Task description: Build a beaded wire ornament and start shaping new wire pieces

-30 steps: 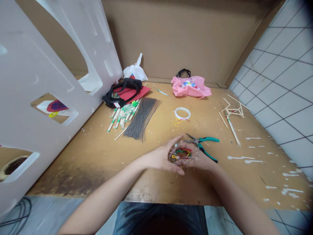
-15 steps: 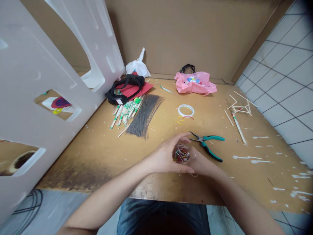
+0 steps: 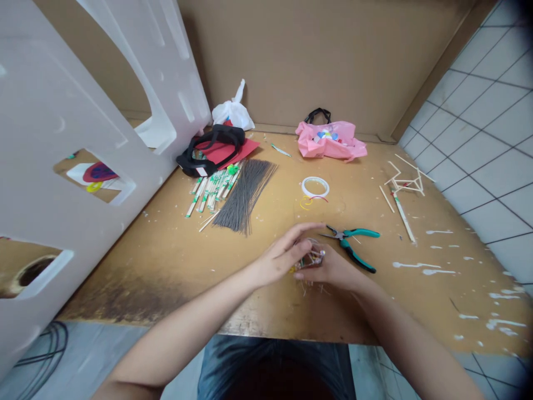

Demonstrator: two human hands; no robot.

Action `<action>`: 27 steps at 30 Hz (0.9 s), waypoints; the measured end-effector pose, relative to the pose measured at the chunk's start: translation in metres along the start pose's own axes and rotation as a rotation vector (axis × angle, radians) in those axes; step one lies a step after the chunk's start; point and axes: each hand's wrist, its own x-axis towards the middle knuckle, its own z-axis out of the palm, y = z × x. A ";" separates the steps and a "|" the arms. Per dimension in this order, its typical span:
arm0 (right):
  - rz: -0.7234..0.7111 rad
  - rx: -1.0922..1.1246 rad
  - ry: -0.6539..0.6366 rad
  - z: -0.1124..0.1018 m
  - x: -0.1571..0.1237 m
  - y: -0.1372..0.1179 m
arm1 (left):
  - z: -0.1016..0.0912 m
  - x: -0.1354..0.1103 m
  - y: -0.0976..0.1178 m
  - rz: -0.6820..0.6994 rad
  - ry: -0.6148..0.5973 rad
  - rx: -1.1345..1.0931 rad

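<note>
Filling the top of the frame is one brown panel (image 3: 325, 61); one tiled wall (image 3: 491, 105) stands at the upper right, and one white panel (image 3: 37, 111) with cut-outs covers the left. One brown worktop (image 3: 233, 272) spans the middle, darkly stained at lower left and streaked white at lower right. Left of centre lie one fanned bundle of grey rods (image 3: 244, 197), too many to count, and several paper-wrapped sticks (image 3: 214, 186), overlapping too much to count. One black headband (image 3: 195, 166) rests over one red sheet (image 3: 250, 147). Two bags sit along the back edge: one pink bag (image 3: 308, 144), one white bag (image 3: 233, 115). One stick frame (image 3: 403, 216) lies at right. Just below centre, the left hand (image 3: 281, 261) and right hand (image 3: 339, 270) both grasp one wire tangle (image 3: 310, 260), curled around it and partly hiding it. One pair of pliers (image 3: 343, 235) lies spread near the right hand. One tape roll (image 3: 304, 188) sits above, beside one yellow strand (image 3: 306, 204) and one red strand (image 3: 320, 198).
</note>
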 end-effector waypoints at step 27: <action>0.058 0.726 0.422 -0.006 0.009 0.007 | 0.018 0.005 -0.034 -0.400 0.200 -0.338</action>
